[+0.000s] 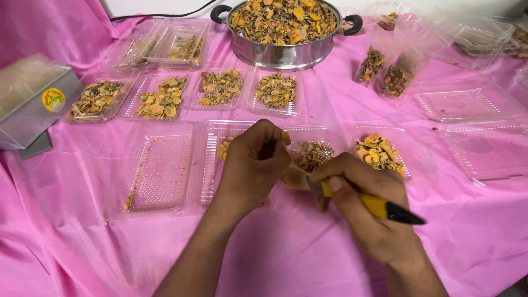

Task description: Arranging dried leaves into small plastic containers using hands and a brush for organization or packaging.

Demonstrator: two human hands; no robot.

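Near the desk's front edge: both your hands meet over the pink cloth [275,253].
Right hand [366,212]: your fingers are wrapped shut around a paintbrush with a yellow and black handle [385,209], its bristles pointing left toward your other hand.
Left hand [254,162]: curled into a loose fist, pinching a small orange piece [286,137] at the fingertips, just beside the bristles.
Just behind your hands: a clear tray with dried yellow-brown pieces [311,154], and another filled tray [379,153] to its right.
Left of your hands: a nearly empty clear tray [159,170] with a few crumbs.
Further back: a row of four filled trays [165,99].
Far edge: a steel pot [283,33] heaped with the same dried pieces.
Far left: a grey box [33,102].
Right side: empty clear trays [462,104] and small filled bags [385,71].
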